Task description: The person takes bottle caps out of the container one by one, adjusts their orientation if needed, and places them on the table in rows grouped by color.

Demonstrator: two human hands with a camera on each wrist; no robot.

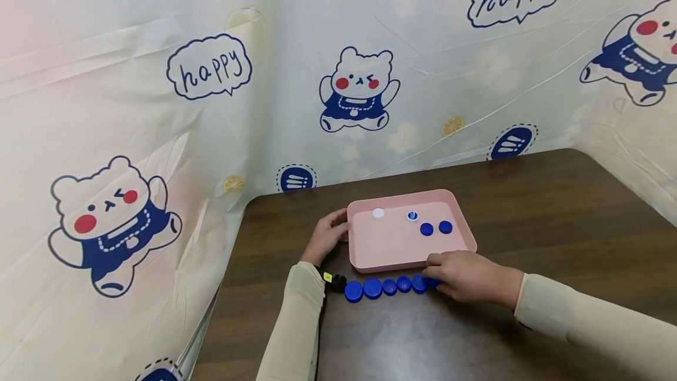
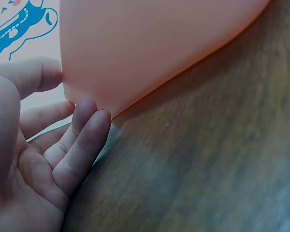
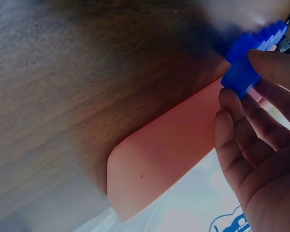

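Cream sleeves [image 1: 608, 316] cross the bottom and right edges. Below and right of centre, I see the right hand [image 1: 465, 276] pinching a round blue plastic cap [image 3: 240, 79] at the right end of a row of blue caps [image 1: 372, 288]; the left hand [image 1: 324, 237], fingers loosely extended, touches a shallow pink rectangular tray [image 1: 386, 249] on the brown wood-grain table [image 1: 534, 216].

Shows end blue cap [image 1: 433, 282] partly hidden by right hand [image 1: 471, 276]; leaves white-rimmed disc [image 1: 412, 216] too small to read; crops pink tray [image 2: 135, 53] in left wrist view.
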